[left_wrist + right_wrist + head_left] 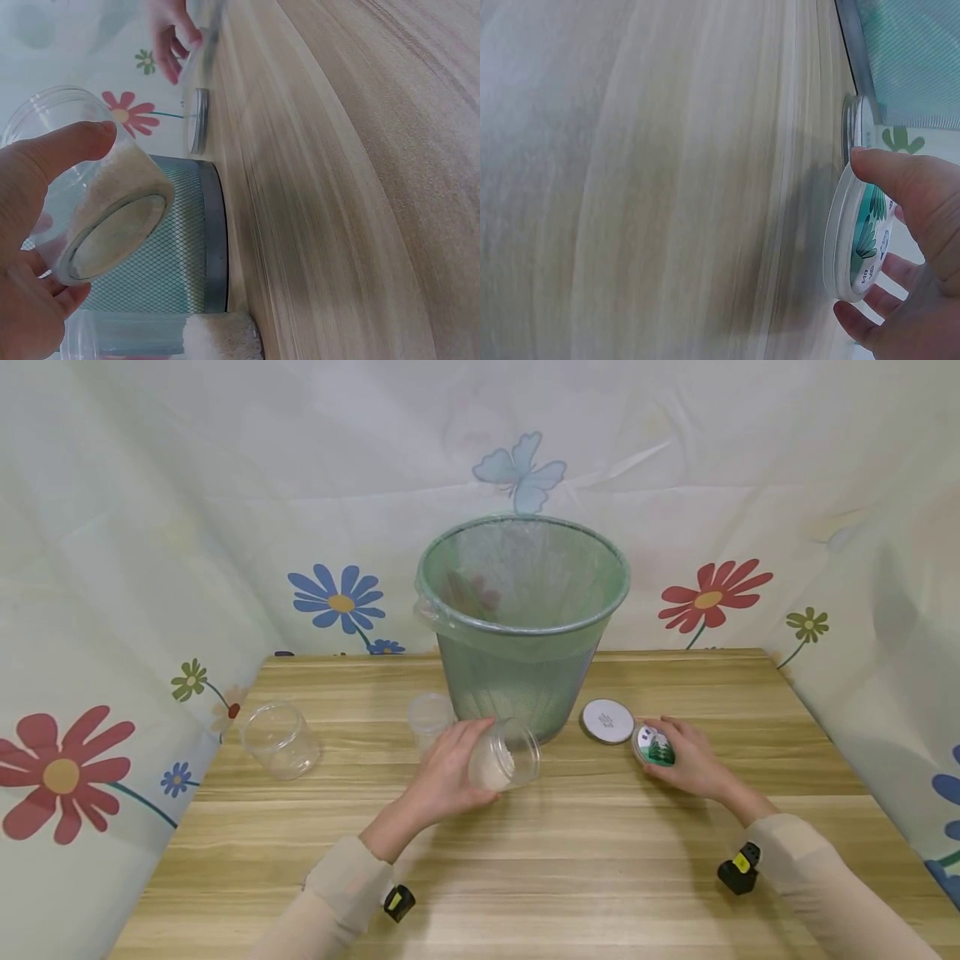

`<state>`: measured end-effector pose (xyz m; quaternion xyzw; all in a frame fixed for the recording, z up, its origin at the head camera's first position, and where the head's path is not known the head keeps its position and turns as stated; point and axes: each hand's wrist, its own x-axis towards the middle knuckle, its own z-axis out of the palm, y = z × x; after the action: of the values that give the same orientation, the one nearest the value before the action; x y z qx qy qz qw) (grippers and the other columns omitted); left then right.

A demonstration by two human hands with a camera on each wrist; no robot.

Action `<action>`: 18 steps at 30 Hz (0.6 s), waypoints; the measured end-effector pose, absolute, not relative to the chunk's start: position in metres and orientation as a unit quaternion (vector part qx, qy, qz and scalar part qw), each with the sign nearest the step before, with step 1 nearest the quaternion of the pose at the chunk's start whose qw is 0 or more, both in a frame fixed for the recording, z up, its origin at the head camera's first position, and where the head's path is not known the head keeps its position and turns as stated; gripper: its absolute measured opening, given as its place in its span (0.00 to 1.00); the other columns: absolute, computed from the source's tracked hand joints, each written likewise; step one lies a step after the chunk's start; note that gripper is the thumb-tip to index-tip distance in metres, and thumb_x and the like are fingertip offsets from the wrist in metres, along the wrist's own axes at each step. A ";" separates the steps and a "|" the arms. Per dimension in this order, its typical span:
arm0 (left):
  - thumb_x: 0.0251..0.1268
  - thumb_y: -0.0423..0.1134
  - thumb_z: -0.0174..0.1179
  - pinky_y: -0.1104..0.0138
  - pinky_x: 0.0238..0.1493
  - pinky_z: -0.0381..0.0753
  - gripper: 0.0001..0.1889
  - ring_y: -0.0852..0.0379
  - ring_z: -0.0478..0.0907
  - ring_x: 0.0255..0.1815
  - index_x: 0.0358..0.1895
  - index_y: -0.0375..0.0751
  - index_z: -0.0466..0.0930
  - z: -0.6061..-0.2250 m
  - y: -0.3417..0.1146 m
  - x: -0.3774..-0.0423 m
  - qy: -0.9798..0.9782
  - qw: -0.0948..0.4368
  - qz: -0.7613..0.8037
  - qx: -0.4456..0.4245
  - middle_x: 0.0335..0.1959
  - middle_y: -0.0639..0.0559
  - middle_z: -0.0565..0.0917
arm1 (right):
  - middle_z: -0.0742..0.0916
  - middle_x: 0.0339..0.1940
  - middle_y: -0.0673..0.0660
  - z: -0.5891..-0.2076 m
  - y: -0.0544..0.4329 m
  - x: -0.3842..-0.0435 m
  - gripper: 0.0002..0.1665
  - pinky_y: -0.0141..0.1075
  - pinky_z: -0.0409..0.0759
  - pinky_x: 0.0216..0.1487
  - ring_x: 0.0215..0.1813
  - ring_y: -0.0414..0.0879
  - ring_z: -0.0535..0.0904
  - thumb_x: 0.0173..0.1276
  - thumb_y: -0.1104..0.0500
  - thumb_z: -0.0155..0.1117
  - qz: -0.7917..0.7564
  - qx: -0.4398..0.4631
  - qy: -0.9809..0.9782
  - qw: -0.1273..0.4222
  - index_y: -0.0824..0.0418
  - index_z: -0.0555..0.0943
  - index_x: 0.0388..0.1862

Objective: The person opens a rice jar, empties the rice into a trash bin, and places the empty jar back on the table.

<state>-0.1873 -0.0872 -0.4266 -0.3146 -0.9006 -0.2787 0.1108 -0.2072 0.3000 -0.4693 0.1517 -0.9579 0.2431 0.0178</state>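
My left hand [442,770] grips a clear plastic jar [528,758], tilted on its side above the table. White grains [124,176] lie low inside it, by its base in the left wrist view. On the right, my right hand [693,758] holds a round lid [655,747] with a green and white printed top, thumb and fingers at its rim. The right wrist view shows that lid tipped on edge in the image. Right beside it a second round lid [607,721], white-topped, lies on the table.
A green mesh bin [513,681] with a clear liner stands at the middle back. Left of it is another clear jar [430,714], partly behind my left hand, with white stuff [221,336] at its bottom. A third clear jar [281,742] stands farther left on the wooden table [570,877].
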 end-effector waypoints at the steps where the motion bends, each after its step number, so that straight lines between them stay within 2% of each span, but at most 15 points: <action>1: 0.29 0.45 0.77 0.54 0.61 0.67 0.51 0.49 0.68 0.58 0.65 0.42 0.61 -0.427 -0.087 -0.187 -0.901 0.110 -0.279 -0.314 0.58 0.46 0.71 | 0.62 0.63 0.81 -0.470 0.301 -0.208 0.41 0.69 0.55 0.55 0.60 0.77 0.56 0.54 0.59 0.69 0.242 0.149 -0.959 0.015 0.67 0.63 0.64; 18: 0.30 0.45 0.77 0.56 0.61 0.68 0.51 0.50 0.68 0.59 0.65 0.43 0.61 -0.425 -0.086 -0.186 -0.906 0.103 -0.276 -0.304 0.59 0.47 0.71 | 0.59 0.64 0.81 -0.471 0.308 -0.213 0.39 0.69 0.55 0.55 0.61 0.79 0.54 0.58 0.57 0.66 0.226 0.120 -0.967 -0.014 0.67 0.61 0.65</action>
<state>-0.1862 -0.0863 -0.4247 -0.3036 -0.9060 -0.2762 0.1034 -0.2134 0.3079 -0.4715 0.1202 -0.9667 0.2257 -0.0141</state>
